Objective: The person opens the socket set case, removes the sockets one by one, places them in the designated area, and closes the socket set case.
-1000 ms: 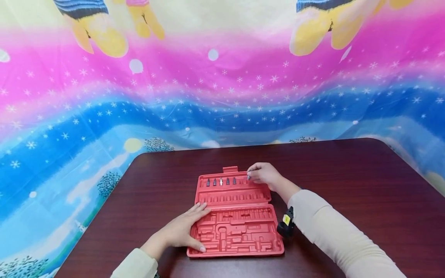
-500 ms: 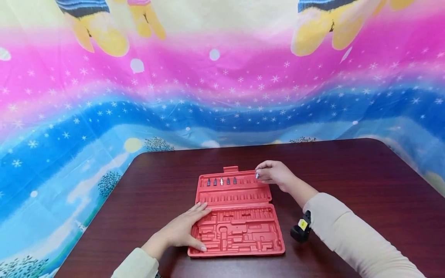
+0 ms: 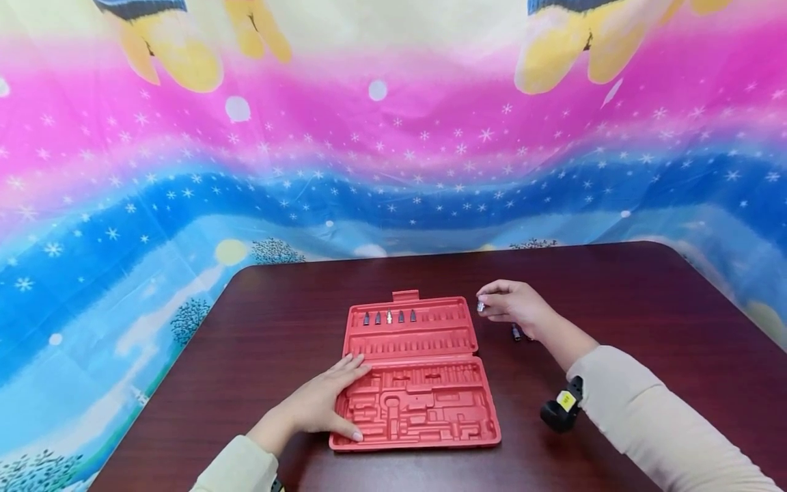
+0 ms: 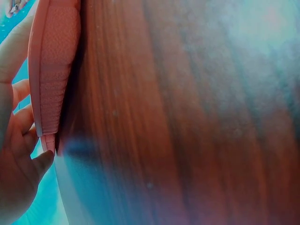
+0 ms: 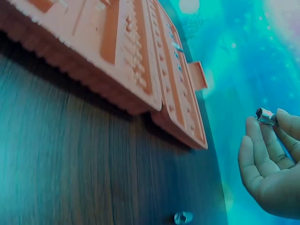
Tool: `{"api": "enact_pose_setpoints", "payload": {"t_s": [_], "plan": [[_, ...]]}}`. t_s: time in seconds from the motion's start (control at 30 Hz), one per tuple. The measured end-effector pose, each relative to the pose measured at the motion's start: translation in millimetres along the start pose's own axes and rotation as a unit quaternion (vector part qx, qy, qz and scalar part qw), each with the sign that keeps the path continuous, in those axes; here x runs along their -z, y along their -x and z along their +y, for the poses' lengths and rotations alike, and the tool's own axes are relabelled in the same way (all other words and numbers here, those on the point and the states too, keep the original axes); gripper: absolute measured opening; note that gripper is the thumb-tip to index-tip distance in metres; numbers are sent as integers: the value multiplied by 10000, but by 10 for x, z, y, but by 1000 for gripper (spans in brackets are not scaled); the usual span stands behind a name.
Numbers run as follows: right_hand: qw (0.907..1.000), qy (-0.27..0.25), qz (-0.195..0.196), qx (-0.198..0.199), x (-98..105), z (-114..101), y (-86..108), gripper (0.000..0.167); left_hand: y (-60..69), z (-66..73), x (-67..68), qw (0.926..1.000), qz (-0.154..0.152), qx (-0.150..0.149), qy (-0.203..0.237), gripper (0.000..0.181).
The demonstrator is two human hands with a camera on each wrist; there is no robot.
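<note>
Right hand (image 3: 515, 307) pinches a socket (image 3: 481, 305) (firmly is best); left hand (image 3: 320, 402), fingers extended on the case (image 3: 424, 446), should steady it.

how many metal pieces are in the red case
5, along the far row of the red case, left to right: dark piece, dark piece, silvery piece, dark piece, dark piece. The left hand could hide others.

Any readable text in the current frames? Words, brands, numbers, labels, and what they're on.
None readable.
Yellow label on the black camera at the right cuff: dark marks, too small to read.
Yellow patch at the left cuff: cut off at the frame edge, unreadable.
Red case, silver socket: no lettering I can make out.
Backdrop: pictures only, no words visible.
</note>
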State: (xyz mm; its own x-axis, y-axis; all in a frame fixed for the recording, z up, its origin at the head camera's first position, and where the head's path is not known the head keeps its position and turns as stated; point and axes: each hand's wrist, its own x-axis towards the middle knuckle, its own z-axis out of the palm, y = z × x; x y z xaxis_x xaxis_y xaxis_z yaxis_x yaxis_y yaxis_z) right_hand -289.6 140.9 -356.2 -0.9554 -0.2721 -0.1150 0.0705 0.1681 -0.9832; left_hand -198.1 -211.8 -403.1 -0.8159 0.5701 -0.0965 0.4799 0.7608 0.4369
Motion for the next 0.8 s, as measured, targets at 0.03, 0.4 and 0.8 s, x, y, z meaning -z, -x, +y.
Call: {"api": "enact_pose_setpoints", "payload": {"t_s": [0.03, 0.4, 0.8], "plan": [[10000, 23, -6, 0, 30, 4, 16, 35, 1, 2, 1, 10000, 4, 5, 13, 100], [9997, 227, 63, -44, 299, 93, 161, 37, 4, 2, -3, 10000, -41, 24, 81, 99], [9986, 497, 67, -180, 553, 228, 266, 40, 5, 6, -6, 9999, -51, 61, 137, 99]]}}
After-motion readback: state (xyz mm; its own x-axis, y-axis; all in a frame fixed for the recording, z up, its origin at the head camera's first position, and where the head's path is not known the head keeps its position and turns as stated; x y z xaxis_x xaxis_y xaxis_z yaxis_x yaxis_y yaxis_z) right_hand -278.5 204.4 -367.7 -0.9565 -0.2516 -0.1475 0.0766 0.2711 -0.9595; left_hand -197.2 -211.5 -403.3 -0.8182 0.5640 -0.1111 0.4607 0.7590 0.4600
